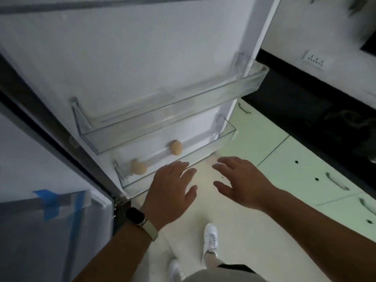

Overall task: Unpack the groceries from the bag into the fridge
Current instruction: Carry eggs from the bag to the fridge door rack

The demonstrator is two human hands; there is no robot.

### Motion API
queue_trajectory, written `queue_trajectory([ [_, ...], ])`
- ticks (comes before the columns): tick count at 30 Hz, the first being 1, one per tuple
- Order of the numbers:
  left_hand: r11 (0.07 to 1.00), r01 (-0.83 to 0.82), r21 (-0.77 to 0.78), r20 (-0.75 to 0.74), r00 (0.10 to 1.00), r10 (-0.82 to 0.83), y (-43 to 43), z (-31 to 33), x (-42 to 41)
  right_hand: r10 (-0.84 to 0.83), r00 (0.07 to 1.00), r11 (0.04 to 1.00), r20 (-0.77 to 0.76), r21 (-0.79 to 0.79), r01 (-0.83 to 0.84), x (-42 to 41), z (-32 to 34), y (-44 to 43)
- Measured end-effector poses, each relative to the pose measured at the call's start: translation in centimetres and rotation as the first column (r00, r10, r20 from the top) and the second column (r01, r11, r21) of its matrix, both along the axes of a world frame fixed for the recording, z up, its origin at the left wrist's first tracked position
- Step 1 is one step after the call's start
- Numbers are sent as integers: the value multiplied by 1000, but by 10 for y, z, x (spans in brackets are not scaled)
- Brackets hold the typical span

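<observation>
Before fridge door [132, 58], both hands [171, 188] flat, spread

The fridge door [142, 58] stands open, two brown eggs [176, 147] lying apart in its lower clear door shelf [223, 137]. The left hand [169, 192] and right hand [242, 180] hover empty, fingers spread, just before that shelf above the pale floor [234, 231].

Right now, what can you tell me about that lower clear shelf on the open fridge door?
The lower door shelf is a long, shallow bin of clear plastic, fixed to the white inner face of the open fridge door, just below a similar upper bin. Two tan eggs lie loose in it, apart: one egg near the middle, another egg toward the hinge end. Both open hands hover near, not touching.
</observation>
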State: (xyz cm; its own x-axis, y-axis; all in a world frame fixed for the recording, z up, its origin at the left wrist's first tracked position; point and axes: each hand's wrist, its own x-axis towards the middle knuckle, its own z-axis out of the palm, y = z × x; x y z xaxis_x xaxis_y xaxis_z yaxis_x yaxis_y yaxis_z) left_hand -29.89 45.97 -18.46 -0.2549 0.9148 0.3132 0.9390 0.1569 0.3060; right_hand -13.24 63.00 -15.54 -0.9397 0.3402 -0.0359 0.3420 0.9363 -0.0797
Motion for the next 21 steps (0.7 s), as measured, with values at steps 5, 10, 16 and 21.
queue_trajectory([
  [5, 987, 162, -16, -8, 987, -162, 19, -2, 34, -184, 983, 982, 30, 42, 182, 57, 5, -18],
  [10, 955, 293, -40, -36, 955, -295, 48, 4, 75, -352, 936, 933, -12, 74, 352, 116, 11, -28],
  [16, 910, 412, -49, -72, 907, -415, 77, 19, 143, -486, 872, 866, -50, 105, 489, 195, 19, -30],
  [21, 859, 507, -75, -89, 854, -512, 101, 32, 228, -597, 798, 793, -76, 88, 602, 288, 28, -33],
])
